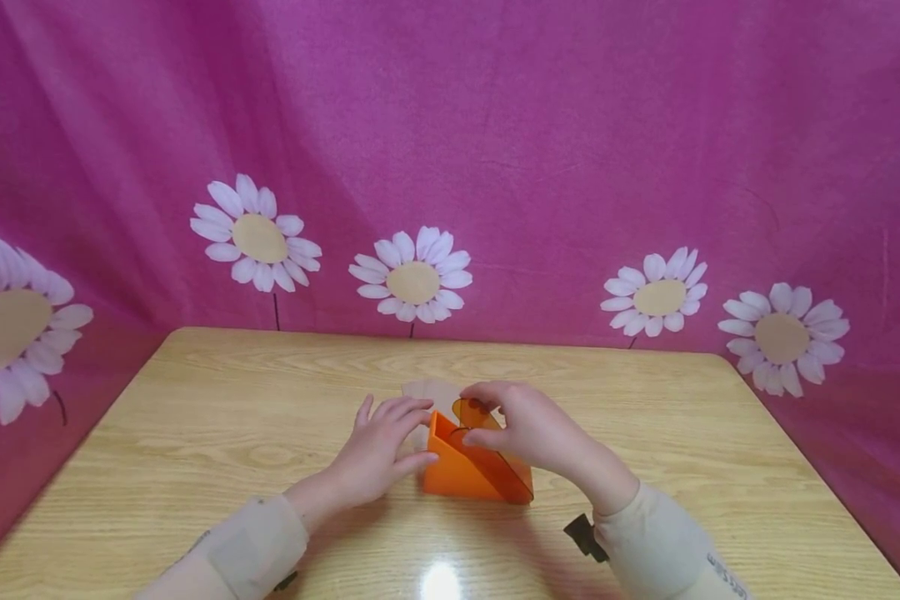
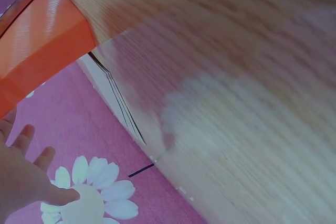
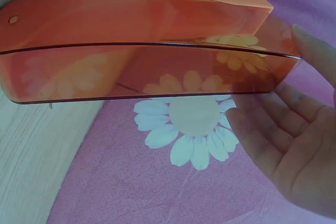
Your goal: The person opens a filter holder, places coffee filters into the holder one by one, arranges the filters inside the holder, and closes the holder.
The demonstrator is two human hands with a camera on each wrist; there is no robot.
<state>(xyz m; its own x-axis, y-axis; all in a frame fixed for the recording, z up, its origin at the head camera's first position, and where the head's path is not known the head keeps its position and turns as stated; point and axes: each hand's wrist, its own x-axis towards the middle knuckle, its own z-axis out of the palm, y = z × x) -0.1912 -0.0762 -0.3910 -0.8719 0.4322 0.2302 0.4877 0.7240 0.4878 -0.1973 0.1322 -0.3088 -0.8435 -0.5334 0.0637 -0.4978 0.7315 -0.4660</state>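
Observation:
A wedge-shaped orange box [image 1: 450,475] stands on the table, its narrow end toward the right. Its see-through orange lid [image 3: 157,72] is raised from the box's open top at the left end. My right hand [image 1: 536,429] holds the free end of that lid, thumb on one side and fingers on the other, as the right wrist view shows. At the box's upper left corner is my left hand [image 1: 382,446], its fingers spread and mostly straight. The left thumb and fingertips lie at the box's edge; how firmly they touch cannot be told.
The light wooden table [image 1: 270,392] has a pink cloth [image 1: 525,167] with white daisies hanging behind it and along both sides. A pale daisy reflection shows on the tabletop behind the box. Both forearms wear light sleeves [image 1: 660,542].

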